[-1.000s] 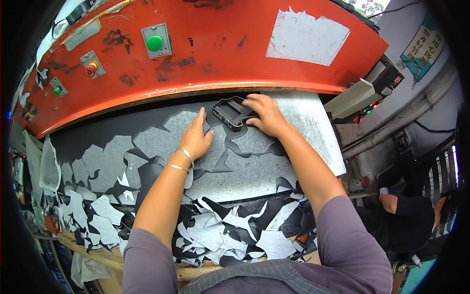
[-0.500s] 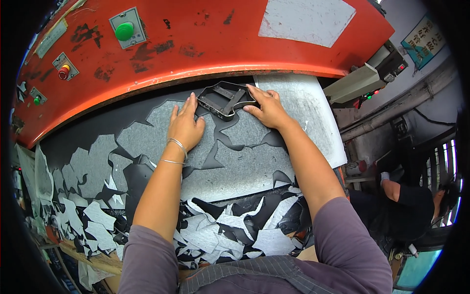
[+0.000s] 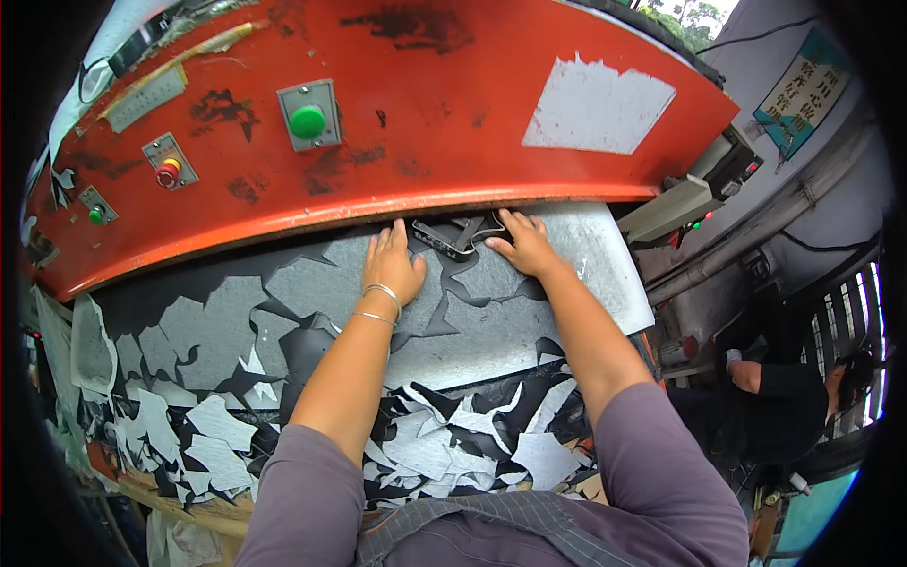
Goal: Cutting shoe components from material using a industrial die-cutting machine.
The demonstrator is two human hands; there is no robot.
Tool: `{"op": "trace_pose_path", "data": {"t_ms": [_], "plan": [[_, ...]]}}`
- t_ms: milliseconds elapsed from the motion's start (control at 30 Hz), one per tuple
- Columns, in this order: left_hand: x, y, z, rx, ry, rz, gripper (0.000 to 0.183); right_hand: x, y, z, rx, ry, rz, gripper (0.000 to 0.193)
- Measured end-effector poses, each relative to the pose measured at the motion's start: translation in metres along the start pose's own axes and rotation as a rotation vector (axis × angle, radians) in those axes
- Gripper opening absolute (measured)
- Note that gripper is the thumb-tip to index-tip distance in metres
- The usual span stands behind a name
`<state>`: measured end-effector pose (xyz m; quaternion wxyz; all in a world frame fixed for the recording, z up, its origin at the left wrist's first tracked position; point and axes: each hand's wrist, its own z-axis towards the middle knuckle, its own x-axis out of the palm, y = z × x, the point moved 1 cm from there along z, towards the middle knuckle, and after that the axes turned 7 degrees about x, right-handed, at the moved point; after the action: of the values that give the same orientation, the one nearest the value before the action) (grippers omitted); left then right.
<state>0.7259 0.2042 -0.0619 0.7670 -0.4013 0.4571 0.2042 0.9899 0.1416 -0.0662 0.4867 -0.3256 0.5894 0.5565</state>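
Note:
A black metal cutting die (image 3: 448,240) lies on dark sheet material (image 3: 227,267), its far part hidden under the press's front edge. My left hand (image 3: 397,266) rests flat at the die's left end, fingers stretched out and the tips by its frame. On the die's right end, my right hand (image 3: 531,244) has thumb and forefinger against the metal. Beneath both hands, grey-faced material (image 3: 316,291) shows angular cut-outs and dark gaps.
The orange-red press head (image 3: 425,113) spans the far side, with a green button (image 3: 307,122) and a red knob (image 3: 167,172). Cut scraps (image 3: 435,444) pile along the near edge. A person (image 3: 789,406) is at the right, beside a pipe (image 3: 746,246).
My hands and the die have moved away from me, so the die now sits partly under the press edge. The view has tilted up, showing more of the press front.

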Motion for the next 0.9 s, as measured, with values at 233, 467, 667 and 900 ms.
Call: {"op": "trace_pose_path", "data": {"t_ms": [233,467,667,900], "plan": [[-0.135,0.136,-0.086,-0.178,-0.691,-0.605,0.038,-0.046,0.073,-0.085,0.193,-0.354,0.228,0.052],[-0.322,0.264,-0.151,-0.316,-1.393,0.204,0.067,-0.124,0.285,-0.085,-0.325,-0.503,0.685,0.039],[-0.355,0.241,-0.236,-0.270,-0.850,-0.303,0.061,-0.098,0.312,-0.108,-0.232,-0.600,0.416,0.030],[-0.204,0.044,-0.374,-0.255,-0.130,-0.442,0.009,-0.049,0.228,-0.296,-0.321,0.492,0.222,0.051]]}}
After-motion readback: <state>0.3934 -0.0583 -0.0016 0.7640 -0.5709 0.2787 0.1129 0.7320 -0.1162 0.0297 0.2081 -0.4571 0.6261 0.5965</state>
